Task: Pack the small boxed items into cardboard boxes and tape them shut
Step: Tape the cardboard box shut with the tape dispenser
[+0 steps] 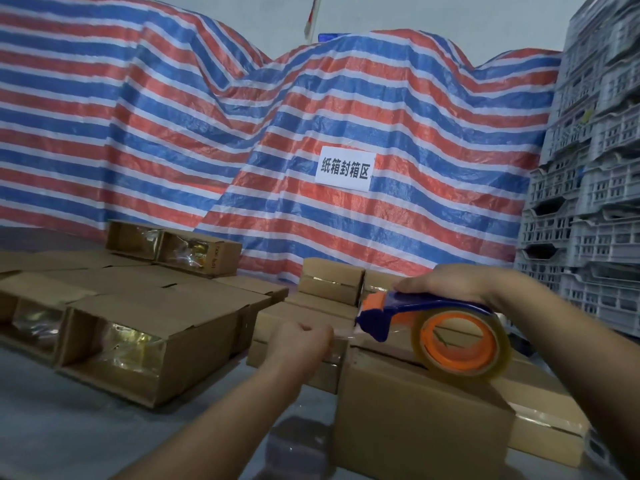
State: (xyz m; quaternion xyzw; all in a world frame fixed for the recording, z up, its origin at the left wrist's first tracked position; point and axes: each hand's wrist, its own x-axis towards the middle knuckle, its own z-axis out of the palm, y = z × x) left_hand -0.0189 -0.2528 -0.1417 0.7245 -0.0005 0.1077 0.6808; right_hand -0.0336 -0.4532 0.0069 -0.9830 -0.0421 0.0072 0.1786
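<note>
While the right hand [446,282] is gripping the tape gun [426,323] from above, the left hand [301,344] is pinching the free end of the clear tape [343,332] just off the blade — the two hands are apart, with a short strip stretching between them. Both are working over the near box [415,420], whose top flaps are looking closed; the tape roll is sitting at its top edge. More boxes [329,282] are lying just behind it, and others [145,344] with shiny taped ends are lying to the left, in front of a striped tarp [207,133] and beside grey crates [588,168] on the right. The step in hand appears to be sealing: tape is being drawn out, not yet laid. Next, I judge, the strip needs pressing onto the box's end and running along the seam — kept straight and taut so it is not wrinkling.
</note>
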